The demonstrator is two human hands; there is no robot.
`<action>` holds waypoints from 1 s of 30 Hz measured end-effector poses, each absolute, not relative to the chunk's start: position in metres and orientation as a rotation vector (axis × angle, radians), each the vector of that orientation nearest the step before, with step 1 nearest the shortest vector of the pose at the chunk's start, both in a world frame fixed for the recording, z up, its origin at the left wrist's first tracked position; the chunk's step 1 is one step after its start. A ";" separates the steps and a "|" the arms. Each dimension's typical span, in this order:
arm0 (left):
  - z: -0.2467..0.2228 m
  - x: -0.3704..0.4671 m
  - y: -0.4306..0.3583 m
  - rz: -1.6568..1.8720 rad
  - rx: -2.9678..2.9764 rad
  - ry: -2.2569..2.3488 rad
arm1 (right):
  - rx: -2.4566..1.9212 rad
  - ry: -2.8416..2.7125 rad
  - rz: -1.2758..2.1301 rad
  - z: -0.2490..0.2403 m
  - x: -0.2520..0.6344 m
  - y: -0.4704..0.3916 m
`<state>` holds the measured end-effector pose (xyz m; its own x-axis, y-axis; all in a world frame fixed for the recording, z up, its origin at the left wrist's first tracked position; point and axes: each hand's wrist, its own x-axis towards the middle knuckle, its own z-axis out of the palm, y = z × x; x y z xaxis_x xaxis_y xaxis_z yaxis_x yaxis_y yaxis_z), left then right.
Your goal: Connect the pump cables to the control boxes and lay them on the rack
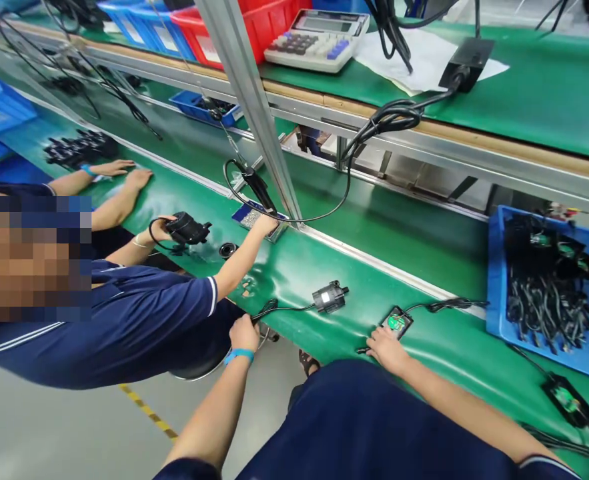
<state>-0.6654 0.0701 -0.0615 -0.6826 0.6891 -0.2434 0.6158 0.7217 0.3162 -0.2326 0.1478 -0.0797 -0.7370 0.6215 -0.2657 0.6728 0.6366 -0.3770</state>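
The left hand (244, 335) closes round a thin black cable (269, 309); a black cylindrical motor (330, 297) lies farther right. The right hand (389, 350), whether pinching unclear, touches a black rectangular case's (408, 322) near end, its long axis slanting far-right.

A dark navy top (369, 427) fills the bottom centre of the frame, its cloth smooth. The short left sleeve (187, 471) shows navy at the bottom edge; the short right sleeve (544, 467), at lower right, has a thin pale trim. A bright blue band (239, 355) circles the wrist of the left hand (244, 332). The forearms and right hand (388, 348) are bare.
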 end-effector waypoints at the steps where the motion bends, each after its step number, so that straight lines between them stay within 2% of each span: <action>1: -0.060 -0.659 0.058 0.316 0.998 2.547 | 1.154 2.738 -0.842 -0.076 -0.236 0.148; 6: -0.043 -0.612 -0.010 0.417 0.859 2.311 | 1.727 2.708 -1.640 -0.041 -0.248 0.143; 10: -0.017 -0.589 -0.051 0.459 0.808 2.014 | 1.892 2.617 -1.987 -0.007 -0.251 0.131; 14: 0.021 -0.584 -0.059 0.193 1.206 2.087 | 1.959 2.638 -2.023 0.012 -0.250 0.119; 16: 0.045 -0.578 -0.048 0.176 1.462 2.213 | 1.957 2.629 -2.038 0.018 -0.249 0.115; 19: 0.078 -0.558 -0.016 0.582 1.771 2.222 | 1.921 2.516 -2.147 0.024 -0.247 0.111; 22: 0.095 -0.531 0.022 0.956 1.872 1.955 | 1.863 2.432 -2.236 0.031 -0.248 0.108; 25: 0.098 -0.508 0.047 1.040 1.851 1.723 | 1.765 2.514 -2.191 0.046 -0.251 0.103; 30: 0.095 -0.484 0.058 0.964 1.996 1.423 | 1.551 2.654 -2.162 0.085 -0.253 0.098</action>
<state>-0.4836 0.0578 0.0948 0.2019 0.9450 0.2573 0.5890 -0.3271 0.7390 -0.2529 0.0983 0.0852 -0.5067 0.8618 -0.0229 0.1967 0.0897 -0.9764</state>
